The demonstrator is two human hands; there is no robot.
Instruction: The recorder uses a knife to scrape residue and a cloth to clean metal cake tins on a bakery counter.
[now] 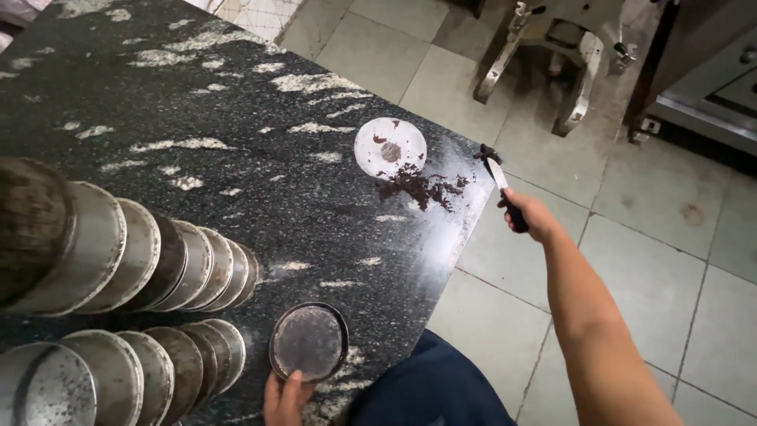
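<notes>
Round metal pan sits flat near the dark speckled stone counter's front edge, my left hand pinching its rim, fingers partly curled. My right hand is fisted tight around a black-handled knife, held out past the counter's corner, dark crumbs beside a white disc.

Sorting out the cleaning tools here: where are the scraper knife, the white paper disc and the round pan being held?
scraper knife [498, 175], head view, blade
white paper disc [389, 147], head view, middle
round pan [309, 341], head view, base
</notes>
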